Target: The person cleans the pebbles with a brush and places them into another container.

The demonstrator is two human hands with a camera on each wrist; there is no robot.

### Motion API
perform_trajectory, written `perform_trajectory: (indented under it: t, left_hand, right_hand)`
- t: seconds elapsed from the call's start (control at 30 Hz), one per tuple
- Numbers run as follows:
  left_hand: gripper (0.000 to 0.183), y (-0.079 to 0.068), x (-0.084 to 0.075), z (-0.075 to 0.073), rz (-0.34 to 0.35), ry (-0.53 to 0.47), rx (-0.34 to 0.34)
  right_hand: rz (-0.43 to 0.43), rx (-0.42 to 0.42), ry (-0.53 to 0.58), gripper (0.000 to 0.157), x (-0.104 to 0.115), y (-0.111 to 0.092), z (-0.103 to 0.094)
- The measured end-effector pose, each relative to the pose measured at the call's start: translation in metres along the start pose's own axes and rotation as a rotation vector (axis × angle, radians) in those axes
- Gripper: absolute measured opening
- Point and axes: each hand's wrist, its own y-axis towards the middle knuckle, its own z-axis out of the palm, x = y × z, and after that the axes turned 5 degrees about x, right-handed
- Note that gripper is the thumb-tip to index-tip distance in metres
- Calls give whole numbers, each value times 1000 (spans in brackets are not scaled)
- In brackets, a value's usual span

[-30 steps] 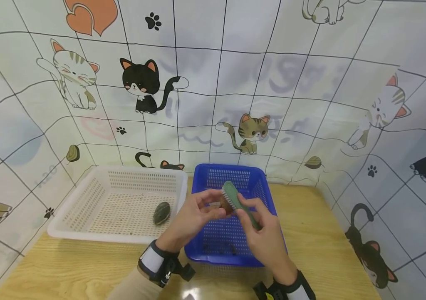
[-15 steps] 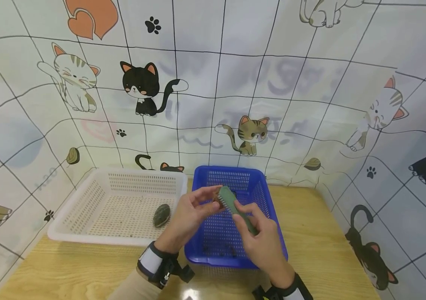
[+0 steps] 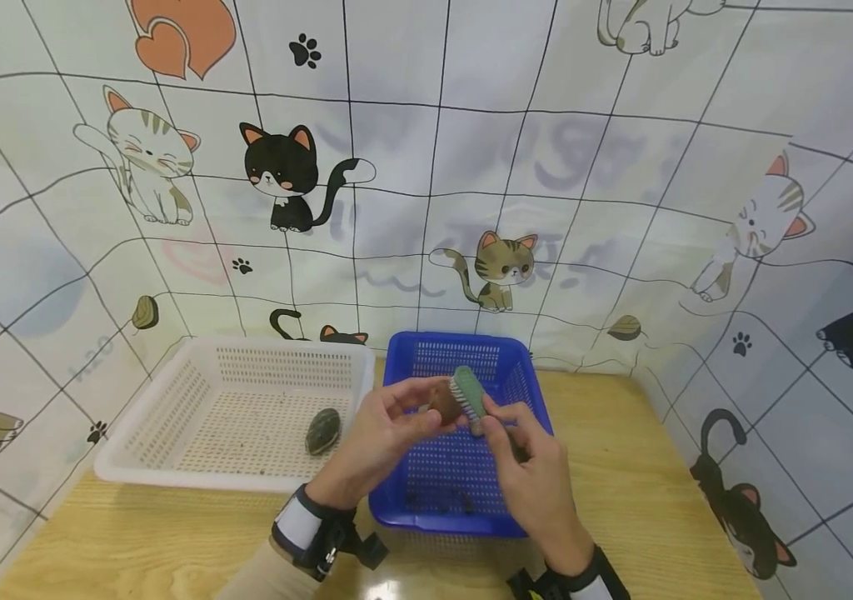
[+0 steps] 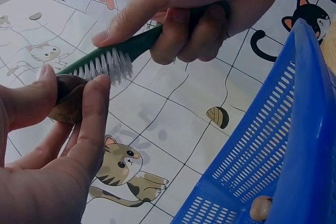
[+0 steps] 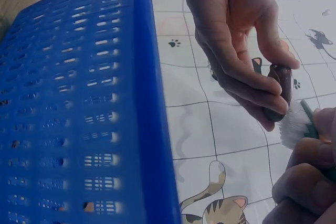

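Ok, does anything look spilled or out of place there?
Dark bits lie at the near end of the blue basket, and specks dot the floor of the white basket; they look like stray dirt, though too small to be sure. Nothing odd about the brush.

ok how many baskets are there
2: in the head view, a white basket at left and a blue basket to its right, partly covered by the left hand and right hand.

Site: screened indoor corner, exact type undetermined | Evidence: cat-print sheeting (image 3: 396,150), wood-grain table (image 3: 621,467), white basket (image 3: 239,408), blue basket (image 3: 434,467)
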Motion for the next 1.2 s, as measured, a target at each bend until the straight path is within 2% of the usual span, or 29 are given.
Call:
perform_trajectory:
  t: [0.17, 0.37, 0.57, 0.7, 0.83, 0.93, 1.07, 1.2]
  left_hand:
    - [54, 0, 1, -1, 0, -29, -44]
    - [51, 0, 5, 0, 9, 65, 23]
    - [55, -1, 3, 2, 18, 57, 49]
    - [53, -2, 2, 2, 47, 26, 66]
    - [56, -2, 2, 3, 85, -7, 28]
    - [57, -3, 1, 4, 94, -1, -25]
    - [53, -3, 1, 5, 53, 83, -84]
    - [50, -4, -1, 6, 0, 173, -86]
  right_hand:
    - [-84, 17, -62, 25, 4, -3, 5]
    - [-166, -8, -126, 27, 8, -2, 10]
    - [-141, -59, -122, 28, 4, 2, 3]
    - [-118, -66, -111, 26, 1, 2, -1]
    - [-100, -45, -96, 24, 3, 0, 0]
    - [-122, -21, -81, 25, 5, -2, 3]
    - [-190, -11, -123, 26, 7, -6, 8]
    - [-214, -29, -174, 25, 8, -6, 8]
